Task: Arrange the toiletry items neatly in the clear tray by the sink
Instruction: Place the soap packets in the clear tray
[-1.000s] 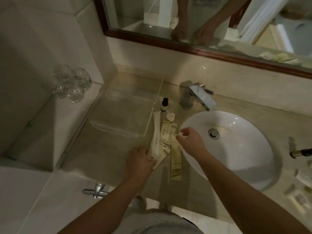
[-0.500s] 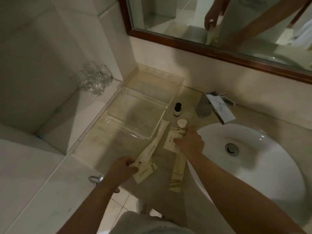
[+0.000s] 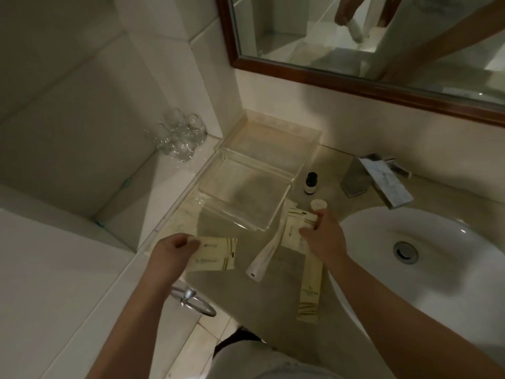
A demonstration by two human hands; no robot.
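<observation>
The clear tray (image 3: 273, 222) sits on the counter left of the sink, with nothing in it. My left hand (image 3: 170, 251) holds a flat cream packet (image 3: 218, 254) just in front of the tray's near left corner. My right hand (image 3: 322, 239) grips another cream packet (image 3: 296, 225) at the tray's near right corner. A white tube (image 3: 263, 258) and a long cream sachet (image 3: 310, 294) lie on the counter between my hands. A small dark-capped bottle (image 3: 310, 183) and a round white cap-like item (image 3: 318, 205) stand beside the tray.
The white sink basin (image 3: 426, 242) and chrome tap (image 3: 377, 179) lie to the right. Upturned glasses (image 3: 179, 138) stand on a ledge to the tray's left. A framed mirror (image 3: 355, 50) hangs above. A chrome ring (image 3: 195, 302) sticks out under the counter edge.
My left hand has lifted a cream packet away from the white tube and moved it left. My right hand has closed on the packet by the tray. The camera has turned left.
</observation>
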